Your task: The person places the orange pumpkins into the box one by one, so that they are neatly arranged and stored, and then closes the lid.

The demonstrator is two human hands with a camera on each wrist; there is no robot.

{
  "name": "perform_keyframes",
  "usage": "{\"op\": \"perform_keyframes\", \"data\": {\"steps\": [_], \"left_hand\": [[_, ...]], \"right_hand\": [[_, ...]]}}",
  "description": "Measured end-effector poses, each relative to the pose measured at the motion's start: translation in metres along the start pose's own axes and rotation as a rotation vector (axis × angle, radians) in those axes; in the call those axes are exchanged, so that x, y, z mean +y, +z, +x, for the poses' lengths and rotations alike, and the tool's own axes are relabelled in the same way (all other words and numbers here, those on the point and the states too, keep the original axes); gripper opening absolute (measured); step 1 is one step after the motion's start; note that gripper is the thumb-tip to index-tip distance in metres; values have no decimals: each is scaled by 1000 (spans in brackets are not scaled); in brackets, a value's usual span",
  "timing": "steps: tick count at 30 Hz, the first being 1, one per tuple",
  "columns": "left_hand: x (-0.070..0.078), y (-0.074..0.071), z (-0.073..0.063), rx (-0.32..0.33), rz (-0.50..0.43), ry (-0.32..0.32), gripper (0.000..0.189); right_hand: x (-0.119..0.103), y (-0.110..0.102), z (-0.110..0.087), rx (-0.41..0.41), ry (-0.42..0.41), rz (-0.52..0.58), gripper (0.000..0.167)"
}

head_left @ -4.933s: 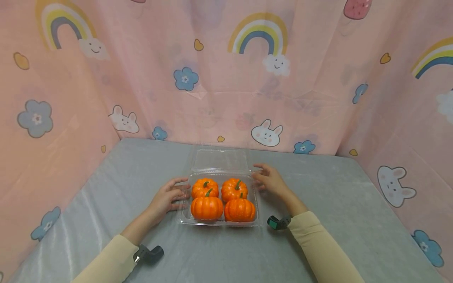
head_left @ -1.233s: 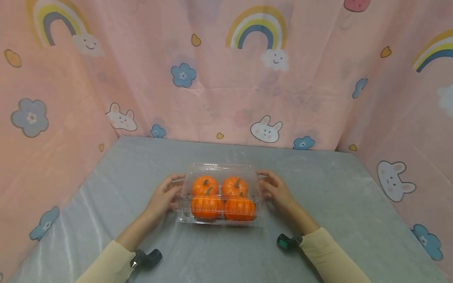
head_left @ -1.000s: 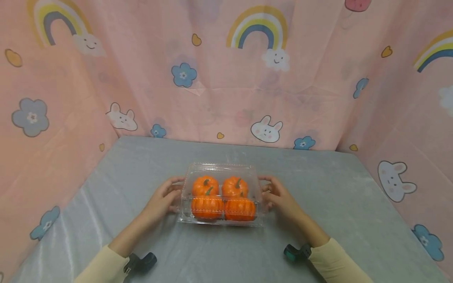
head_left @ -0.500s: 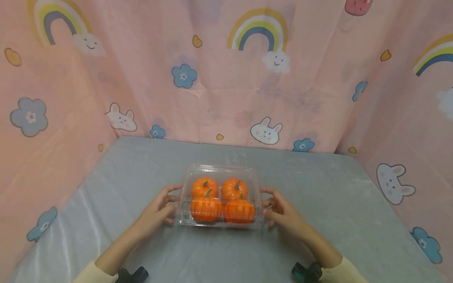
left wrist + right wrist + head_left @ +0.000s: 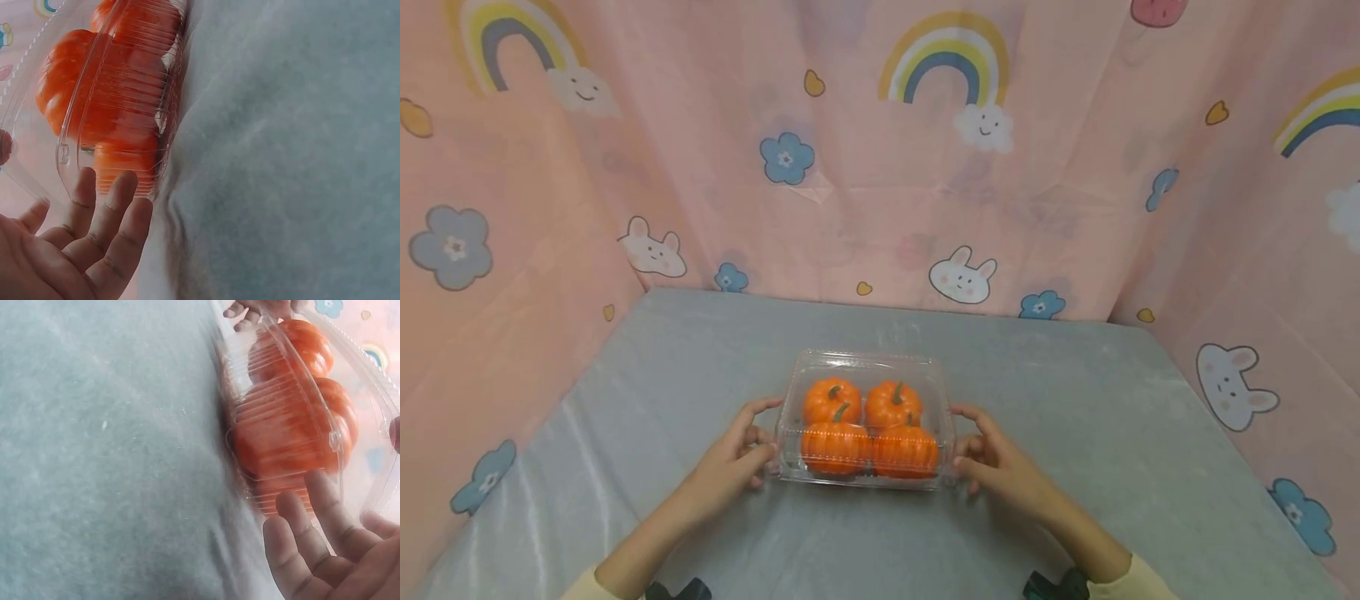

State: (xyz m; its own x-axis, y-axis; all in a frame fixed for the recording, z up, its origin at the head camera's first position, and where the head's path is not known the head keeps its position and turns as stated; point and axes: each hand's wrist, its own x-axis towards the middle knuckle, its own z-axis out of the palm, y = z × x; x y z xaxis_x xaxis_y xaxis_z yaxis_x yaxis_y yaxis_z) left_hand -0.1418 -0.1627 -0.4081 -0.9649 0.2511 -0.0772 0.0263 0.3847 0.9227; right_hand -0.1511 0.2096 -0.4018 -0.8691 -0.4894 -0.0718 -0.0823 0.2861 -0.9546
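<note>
A clear plastic clamshell container [image 5: 871, 363] holds several small orange pumpkins [image 5: 835, 448] with green stems. Its ridged lid lies down over them. At the container's left side is my left hand [image 5: 730, 460], forefinger reaching to the side wall and thumb near the front corner. My right hand [image 5: 1003, 467] mirrors it on the other side. The left wrist view shows spread, slightly bent fingers [image 5: 128, 240] right at the container's end wall. Similarly spread fingers [image 5: 309, 540] come up to the opposite end in the right wrist view.
A grey cloth [image 5: 880, 542] covers the table, slightly wrinkled. Pink printed curtain [image 5: 865, 208] with rainbows, bunnies and flowers encloses the back and both sides. Dark wrist cameras [image 5: 1056, 585] sit at the sleeve ends near the bottom edge.
The lid, folded back behind the pumpkins at first, now covers them. Both hands have drawn nearer to me along the container's sides, and the container has shifted slightly toward me.
</note>
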Motion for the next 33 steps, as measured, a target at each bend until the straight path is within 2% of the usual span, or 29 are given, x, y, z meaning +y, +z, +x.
{"op": "perform_keyframes", "data": {"steps": [5,12,19,33], "left_hand": [[0,1,-1,-17,-23,-3,56],[-1,0,-1,-74,-78,18,59],[-2,0,-2,-103,-115,25,61],[-7,-1,-5,-182,-189,54,66]], "right_hand": [[1,1,-1,-39,-18,43,67],[2,4,0,-68,-17,96,69],[6,5,-1,-71,21,112,71],[10,7,-3,-93,40,142,73]]}}
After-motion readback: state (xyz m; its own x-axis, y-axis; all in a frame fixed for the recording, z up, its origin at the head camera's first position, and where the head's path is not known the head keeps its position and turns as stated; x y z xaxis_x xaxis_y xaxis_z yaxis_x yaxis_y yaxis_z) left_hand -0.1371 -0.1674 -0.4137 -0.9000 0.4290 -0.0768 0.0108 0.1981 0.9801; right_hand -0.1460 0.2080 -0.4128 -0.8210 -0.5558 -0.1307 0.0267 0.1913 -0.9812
